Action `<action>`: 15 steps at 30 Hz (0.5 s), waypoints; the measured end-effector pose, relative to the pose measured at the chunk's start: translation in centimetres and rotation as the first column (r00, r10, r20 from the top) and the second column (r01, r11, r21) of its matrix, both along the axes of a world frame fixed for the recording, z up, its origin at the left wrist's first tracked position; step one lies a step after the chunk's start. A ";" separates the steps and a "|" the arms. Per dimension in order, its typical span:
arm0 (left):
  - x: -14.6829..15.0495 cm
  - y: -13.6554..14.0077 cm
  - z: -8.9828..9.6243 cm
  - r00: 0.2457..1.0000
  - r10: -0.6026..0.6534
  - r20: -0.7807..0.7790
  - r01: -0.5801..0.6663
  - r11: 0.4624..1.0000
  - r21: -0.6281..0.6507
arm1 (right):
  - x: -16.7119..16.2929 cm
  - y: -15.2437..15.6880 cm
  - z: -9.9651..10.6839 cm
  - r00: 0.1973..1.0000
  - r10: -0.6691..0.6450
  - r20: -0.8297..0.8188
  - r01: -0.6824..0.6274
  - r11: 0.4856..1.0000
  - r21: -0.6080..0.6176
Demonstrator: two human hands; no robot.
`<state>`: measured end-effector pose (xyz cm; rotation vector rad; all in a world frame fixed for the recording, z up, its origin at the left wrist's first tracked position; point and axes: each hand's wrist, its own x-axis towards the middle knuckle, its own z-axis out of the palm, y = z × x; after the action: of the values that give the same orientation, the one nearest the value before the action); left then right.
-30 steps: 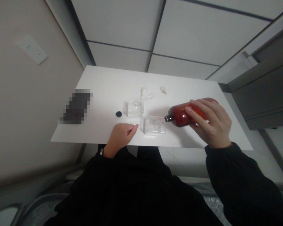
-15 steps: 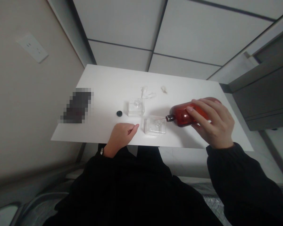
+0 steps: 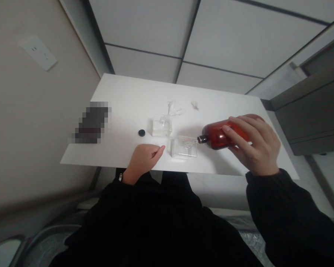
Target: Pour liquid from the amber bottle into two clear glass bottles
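My right hand [image 3: 254,142] is wrapped round a red-brown translucent bottle [image 3: 218,134], tipped nearly level with its dark neck pointing left. Clear liquid [image 3: 193,142] runs from the mouth into a clear plastic box [image 3: 178,151] below it. My left hand [image 3: 146,157] is curled into a fist near the table's front edge, left of that box, with nothing seen in it. Behind it stands a second clear box [image 3: 161,128], apart from both hands. A small black cap [image 3: 141,132] lies on the table to the left of that second box.
All this is on a white table [image 3: 125,100]. Thin clear plastic scraps [image 3: 176,110] and a small crumpled piece [image 3: 195,105] lie towards the back. At the left end is a blurred-out dark object [image 3: 91,122]. Panels and a wall surround the table.
The view has shifted slightly. My right hand still tilts the bottle and the stream still runs into the front box. My left hand stays in place.
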<state>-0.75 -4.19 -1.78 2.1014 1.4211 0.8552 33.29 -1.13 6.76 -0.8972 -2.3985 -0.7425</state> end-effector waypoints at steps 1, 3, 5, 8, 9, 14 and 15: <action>0.0 0.0 0.0 1.000 -0.002 0.000 0.002 1.000 -0.001 | 0.0 0.0 0.0 1.000 -0.003 0.006 0.003 1.000 0.008; 0.0 0.0 0.0 1.000 -0.001 0.000 0.001 1.000 -0.002 | -0.1 0.1 0.2 1.000 -0.003 0.022 0.002 0.999 0.053; 0.0 0.0 -0.1 1.000 0.000 0.003 0.000 1.000 -0.003 | -0.2 0.1 0.3 0.999 0.007 0.037 -0.010 0.995 0.099; 0.0 -0.1 0.0 1.000 0.002 0.011 -0.002 1.000 -0.008 | -0.2 0.0 0.4 0.999 0.001 0.048 -0.004 0.998 0.068; 0.0 -0.1 0.0 1.000 0.003 0.013 -0.003 1.000 -0.009 | -0.1 0.0 0.5 0.999 -0.001 0.045 -0.001 0.999 0.044; 0.1 -0.2 0.0 1.000 0.007 0.016 -0.006 1.000 -0.014 | 0.0 -0.1 0.5 0.998 -0.037 0.050 0.037 0.999 -0.004; 0.1 -0.2 0.0 1.000 0.007 0.017 -0.007 1.000 -0.014 | 0.0 -0.1 0.5 0.998 -0.036 0.059 0.036 0.999 0.008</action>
<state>-0.67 -4.39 -1.77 2.0752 1.4221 0.8616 33.26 -1.23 7.29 -0.9298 -2.4353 -0.8012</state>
